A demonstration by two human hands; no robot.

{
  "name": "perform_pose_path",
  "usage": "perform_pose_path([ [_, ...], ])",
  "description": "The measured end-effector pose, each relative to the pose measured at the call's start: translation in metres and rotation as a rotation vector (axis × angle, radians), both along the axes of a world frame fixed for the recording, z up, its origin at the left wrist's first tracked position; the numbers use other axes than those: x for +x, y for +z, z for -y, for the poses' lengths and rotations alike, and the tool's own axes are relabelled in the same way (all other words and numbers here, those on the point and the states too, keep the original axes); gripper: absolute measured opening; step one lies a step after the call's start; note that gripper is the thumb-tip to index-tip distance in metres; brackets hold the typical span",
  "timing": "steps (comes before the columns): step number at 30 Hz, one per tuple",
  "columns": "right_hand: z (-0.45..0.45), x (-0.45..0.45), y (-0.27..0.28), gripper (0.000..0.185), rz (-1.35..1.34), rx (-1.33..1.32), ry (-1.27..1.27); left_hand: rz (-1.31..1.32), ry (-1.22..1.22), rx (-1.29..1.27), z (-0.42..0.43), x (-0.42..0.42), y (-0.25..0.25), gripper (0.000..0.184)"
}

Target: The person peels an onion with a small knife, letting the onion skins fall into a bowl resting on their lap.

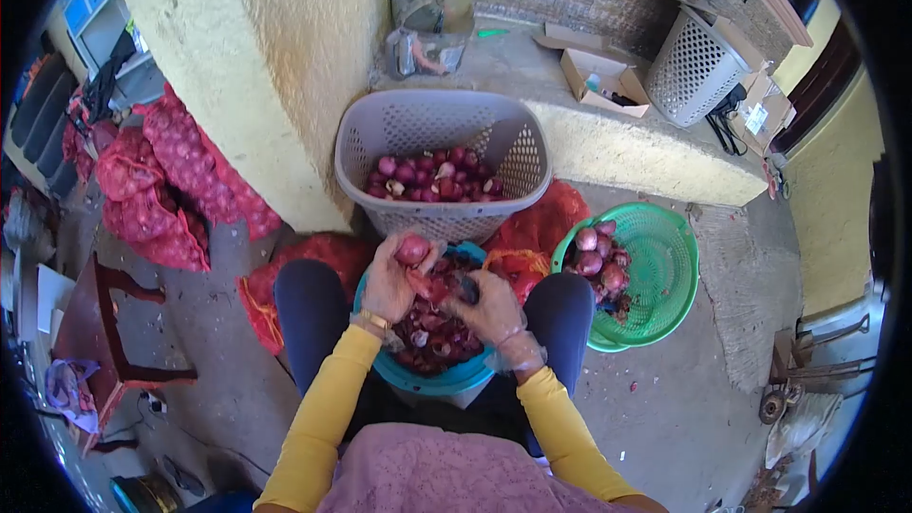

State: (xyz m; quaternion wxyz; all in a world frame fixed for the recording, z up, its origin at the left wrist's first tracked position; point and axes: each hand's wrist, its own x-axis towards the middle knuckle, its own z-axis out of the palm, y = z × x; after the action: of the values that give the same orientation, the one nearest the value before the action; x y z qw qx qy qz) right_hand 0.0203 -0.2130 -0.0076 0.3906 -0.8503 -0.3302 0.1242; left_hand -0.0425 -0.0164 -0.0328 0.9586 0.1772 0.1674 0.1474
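Observation:
My left hand, in a thin clear glove, is closed around a red onion. Close beside it, my gloved right hand grips a small dark tool, whose blade or tip I cannot make out. Loose reddish skin shows between the two hands. Both are over a blue basin between my knees, filled with onion skins. Just beyond stands a grey perforated basket holding many small onions.
To the right, a green colander holds several larger onions. Red mesh sacks of onions are piled at the left, near a wooden stool. A ledge behind carries an open cardboard box and a tipped pale basket.

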Motion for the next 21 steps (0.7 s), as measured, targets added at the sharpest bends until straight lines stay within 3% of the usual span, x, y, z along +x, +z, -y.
perform_pose_path([
  [6,-0.005,0.005,-0.004,0.046,-0.054,-0.036,-0.036,0.162,-0.06,0.166,0.002,0.003,0.007,0.044],
  [11,-0.009,0.011,-0.024,0.045,-0.09,0.059,-0.101,0.259,-0.079,0.109,-0.003,0.006,-0.003,0.049],
  [14,-0.011,0.012,-0.026,0.044,-0.221,0.062,-0.16,0.207,-0.076,0.126,-0.002,0.005,-0.003,0.052],
  [16,-0.013,0.014,-0.022,0.041,-0.474,0.152,-0.11,0.142,-0.059,0.133,0.001,0.006,0.001,0.054],
  [21,-0.015,0.016,-0.025,0.034,-0.689,0.355,-0.124,0.201,-0.094,0.074,0.001,0.007,-0.001,0.054],
])
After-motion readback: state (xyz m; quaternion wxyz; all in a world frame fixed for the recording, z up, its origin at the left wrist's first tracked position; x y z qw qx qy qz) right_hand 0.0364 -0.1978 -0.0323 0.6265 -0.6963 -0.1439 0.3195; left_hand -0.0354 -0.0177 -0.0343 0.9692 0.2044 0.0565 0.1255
